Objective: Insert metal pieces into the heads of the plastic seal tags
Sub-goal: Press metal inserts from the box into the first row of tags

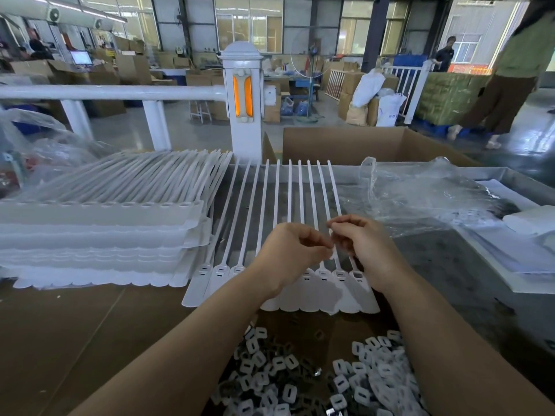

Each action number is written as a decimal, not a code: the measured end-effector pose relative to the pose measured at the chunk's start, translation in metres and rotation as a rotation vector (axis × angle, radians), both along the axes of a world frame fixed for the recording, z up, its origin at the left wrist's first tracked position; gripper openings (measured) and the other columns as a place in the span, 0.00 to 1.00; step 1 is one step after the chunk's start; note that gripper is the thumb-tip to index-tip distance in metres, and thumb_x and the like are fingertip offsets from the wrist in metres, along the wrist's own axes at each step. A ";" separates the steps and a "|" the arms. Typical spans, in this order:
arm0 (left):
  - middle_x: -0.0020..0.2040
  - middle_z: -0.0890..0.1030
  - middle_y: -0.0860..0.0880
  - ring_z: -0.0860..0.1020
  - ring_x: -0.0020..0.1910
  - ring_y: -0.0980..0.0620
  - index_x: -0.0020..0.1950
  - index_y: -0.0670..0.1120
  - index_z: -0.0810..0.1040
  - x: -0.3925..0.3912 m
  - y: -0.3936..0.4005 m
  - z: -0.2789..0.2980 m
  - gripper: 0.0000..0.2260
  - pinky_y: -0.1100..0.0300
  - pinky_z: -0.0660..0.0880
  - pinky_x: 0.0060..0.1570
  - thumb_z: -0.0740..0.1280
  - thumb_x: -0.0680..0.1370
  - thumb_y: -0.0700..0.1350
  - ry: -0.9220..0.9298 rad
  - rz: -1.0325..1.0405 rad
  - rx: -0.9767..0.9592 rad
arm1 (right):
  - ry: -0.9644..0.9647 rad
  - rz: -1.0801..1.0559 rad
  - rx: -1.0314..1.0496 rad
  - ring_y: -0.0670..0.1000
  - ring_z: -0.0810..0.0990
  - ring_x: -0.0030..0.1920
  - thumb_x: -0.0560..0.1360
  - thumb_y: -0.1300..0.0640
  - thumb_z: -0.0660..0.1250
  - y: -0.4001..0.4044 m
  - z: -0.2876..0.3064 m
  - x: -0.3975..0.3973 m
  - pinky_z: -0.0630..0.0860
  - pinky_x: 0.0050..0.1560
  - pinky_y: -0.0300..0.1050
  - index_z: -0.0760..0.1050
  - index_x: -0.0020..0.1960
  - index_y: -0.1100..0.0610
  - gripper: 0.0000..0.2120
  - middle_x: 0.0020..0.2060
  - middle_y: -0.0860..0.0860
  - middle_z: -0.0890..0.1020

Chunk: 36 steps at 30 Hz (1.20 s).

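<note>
Tag stack (99, 229) left, bag (420, 196) right

Ten white seal tags (300, 190) in joined strip, centre frame. Four stacked layers of same strips (96, 235) at left. Metal pieces (315, 376) heaped bottom centre, too many to count. Two hands: left hand (289, 253), right hand (365, 247). One open carton (360, 145) behind. Two people upper right.

Bright daylight from rear windows (249, 22); soft overall, wide-angle bending at edges.
</note>
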<state>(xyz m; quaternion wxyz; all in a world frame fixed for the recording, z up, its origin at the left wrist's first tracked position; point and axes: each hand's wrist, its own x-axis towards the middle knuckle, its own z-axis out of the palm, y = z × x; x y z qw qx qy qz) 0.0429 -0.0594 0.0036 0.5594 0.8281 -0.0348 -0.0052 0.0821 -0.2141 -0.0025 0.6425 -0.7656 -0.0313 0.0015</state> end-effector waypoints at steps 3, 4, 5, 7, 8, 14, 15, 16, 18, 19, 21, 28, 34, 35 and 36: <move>0.38 0.84 0.55 0.80 0.35 0.62 0.42 0.53 0.85 0.002 -0.011 0.001 0.07 0.68 0.76 0.36 0.73 0.75 0.41 0.003 -0.105 0.061 | 0.042 -0.022 0.028 0.51 0.83 0.37 0.78 0.60 0.67 0.001 0.001 0.001 0.77 0.36 0.44 0.83 0.43 0.51 0.09 0.32 0.50 0.84; 0.39 0.85 0.54 0.81 0.38 0.61 0.42 0.52 0.85 0.002 -0.015 0.000 0.07 0.67 0.78 0.40 0.73 0.75 0.40 0.003 -0.133 0.088 | 0.057 -0.028 0.043 0.54 0.83 0.37 0.78 0.60 0.67 0.002 0.001 0.001 0.79 0.37 0.47 0.84 0.41 0.50 0.11 0.33 0.51 0.84; 0.41 0.86 0.53 0.82 0.40 0.59 0.43 0.51 0.85 0.003 -0.018 0.000 0.06 0.65 0.79 0.43 0.73 0.75 0.40 0.002 -0.153 0.113 | 0.072 -0.036 0.066 0.55 0.83 0.37 0.78 0.61 0.67 0.003 0.001 0.001 0.80 0.38 0.49 0.84 0.39 0.49 0.13 0.33 0.52 0.84; 0.42 0.86 0.51 0.82 0.41 0.59 0.45 0.49 0.85 0.004 -0.024 -0.002 0.05 0.64 0.79 0.45 0.72 0.75 0.39 -0.004 -0.177 0.147 | 0.095 -0.060 0.105 0.54 0.82 0.35 0.78 0.61 0.67 0.003 0.001 0.002 0.80 0.38 0.49 0.84 0.37 0.49 0.14 0.32 0.52 0.83; 0.42 0.86 0.51 0.82 0.41 0.59 0.45 0.49 0.86 0.005 -0.027 -0.003 0.05 0.65 0.78 0.46 0.72 0.75 0.39 -0.009 -0.177 0.162 | 0.102 -0.071 0.123 0.53 0.82 0.35 0.77 0.62 0.67 0.003 0.002 0.002 0.80 0.37 0.47 0.84 0.37 0.50 0.14 0.32 0.52 0.83; 0.43 0.86 0.50 0.79 0.38 0.60 0.47 0.46 0.86 0.005 -0.039 -0.005 0.05 0.71 0.73 0.37 0.71 0.75 0.40 -0.108 -0.144 0.307 | 0.135 -0.098 0.173 0.48 0.81 0.32 0.77 0.62 0.67 0.003 0.002 0.001 0.76 0.29 0.40 0.84 0.42 0.54 0.09 0.30 0.49 0.82; 0.43 0.86 0.49 0.80 0.40 0.58 0.47 0.45 0.86 0.005 -0.039 -0.005 0.05 0.68 0.75 0.39 0.70 0.75 0.40 -0.123 -0.148 0.327 | 0.137 -0.101 0.171 0.47 0.81 0.31 0.77 0.62 0.67 0.003 0.002 0.002 0.76 0.29 0.39 0.84 0.43 0.54 0.09 0.30 0.49 0.82; 0.43 0.86 0.48 0.81 0.42 0.55 0.47 0.44 0.86 0.005 -0.040 -0.004 0.06 0.63 0.77 0.42 0.70 0.75 0.40 -0.137 -0.155 0.347 | 0.137 -0.101 0.173 0.46 0.81 0.30 0.77 0.62 0.67 0.003 0.001 0.003 0.76 0.28 0.39 0.84 0.43 0.54 0.08 0.30 0.49 0.83; 0.44 0.85 0.46 0.82 0.45 0.50 0.48 0.42 0.86 0.005 -0.041 -0.002 0.06 0.55 0.78 0.46 0.69 0.76 0.39 -0.162 -0.172 0.387 | 0.136 -0.100 0.181 0.44 0.81 0.28 0.76 0.63 0.67 0.003 0.001 0.003 0.75 0.26 0.37 0.84 0.43 0.54 0.08 0.30 0.48 0.83; 0.43 0.85 0.45 0.81 0.45 0.48 0.47 0.41 0.85 0.005 -0.042 -0.001 0.06 0.53 0.78 0.47 0.68 0.76 0.39 -0.167 -0.178 0.406 | 0.135 -0.102 0.185 0.44 0.80 0.27 0.76 0.63 0.67 0.003 0.001 0.003 0.75 0.26 0.37 0.84 0.42 0.53 0.09 0.31 0.49 0.83; 0.43 0.85 0.43 0.81 0.45 0.46 0.47 0.40 0.85 0.007 -0.043 0.000 0.07 0.52 0.78 0.47 0.68 0.77 0.39 -0.171 -0.188 0.449 | 0.132 -0.110 0.187 0.44 0.80 0.27 0.76 0.62 0.68 0.003 0.000 0.003 0.75 0.26 0.37 0.84 0.39 0.52 0.11 0.32 0.49 0.84; 0.49 0.85 0.49 0.81 0.48 0.53 0.51 0.45 0.85 0.007 -0.039 -0.010 0.07 0.67 0.73 0.45 0.67 0.79 0.41 -0.245 -0.222 0.447 | 0.133 -0.090 0.203 0.49 0.80 0.30 0.77 0.61 0.68 0.002 -0.001 0.005 0.79 0.32 0.44 0.83 0.41 0.53 0.09 0.30 0.50 0.83; 0.51 0.85 0.53 0.80 0.50 0.58 0.50 0.48 0.86 0.005 -0.033 -0.017 0.07 0.77 0.69 0.47 0.69 0.78 0.41 -0.317 -0.223 0.354 | 0.105 -0.097 0.170 0.51 0.80 0.34 0.77 0.61 0.68 0.002 -0.003 0.005 0.78 0.35 0.46 0.83 0.42 0.53 0.08 0.30 0.50 0.83; 0.51 0.85 0.53 0.80 0.50 0.58 0.50 0.48 0.86 0.005 -0.034 -0.018 0.06 0.78 0.68 0.46 0.70 0.77 0.41 -0.334 -0.218 0.356 | 0.104 -0.098 0.171 0.52 0.80 0.34 0.77 0.61 0.68 0.002 -0.003 0.005 0.78 0.36 0.46 0.83 0.42 0.53 0.08 0.30 0.50 0.83; 0.52 0.85 0.53 0.80 0.50 0.58 0.50 0.48 0.86 0.004 -0.034 -0.019 0.06 0.78 0.68 0.46 0.70 0.77 0.41 -0.355 -0.215 0.357 | 0.104 -0.096 0.174 0.51 0.80 0.35 0.77 0.61 0.68 0.002 -0.003 0.005 0.78 0.35 0.45 0.83 0.42 0.53 0.08 0.30 0.50 0.83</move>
